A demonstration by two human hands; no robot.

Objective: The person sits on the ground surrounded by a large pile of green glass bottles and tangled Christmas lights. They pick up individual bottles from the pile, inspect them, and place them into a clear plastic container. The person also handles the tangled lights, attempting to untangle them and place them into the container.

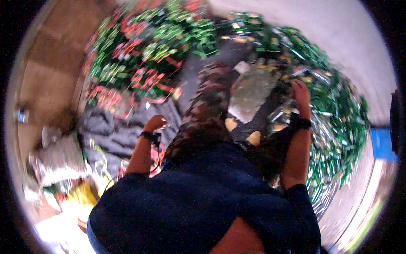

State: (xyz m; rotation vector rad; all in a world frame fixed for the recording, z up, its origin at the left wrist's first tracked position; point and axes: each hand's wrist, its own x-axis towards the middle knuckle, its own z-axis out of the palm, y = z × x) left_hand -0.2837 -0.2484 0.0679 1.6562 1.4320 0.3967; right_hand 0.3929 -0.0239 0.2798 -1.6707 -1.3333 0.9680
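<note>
- Notably, blur runs across the whole view, and the dark fisheye rim cuts off the edges of the work area.
- Right hand (300, 92): stands at the inner edge of a heap of green strips (334, 101), to the person's right. Fingers appear bent; whether they pinch a strip or only touch the heap, I cannot tell.
- Left hand (155, 122): over a crumpled dark sheet (114, 127), fingers curled inward. Blur hides the fingertips; I cannot tell whether anything is gripped. The hands are well apart.
- Green strips: the heap curves from the far side round to the lower right. Single strips are hard to separate; they point in mixed directions, while those at the near end lie with long axes roughly along the curve of the heap. The right forearm hides part of it.
- Flat grey slab (253, 91): between the patterned trouser leg (207, 106) and the right hand, its long axis running away from the person and leaning right.
- Red-and-green bundles (148, 78): massed ahead and left, beyond the dark sheet; the upper edge of the view crops them.
- Dark blue shirt (203, 190): covers the near foreground and hides whatever lies beneath.
- Wrapped package (61, 163): at lower left, its contents unreadable through glare.
</note>
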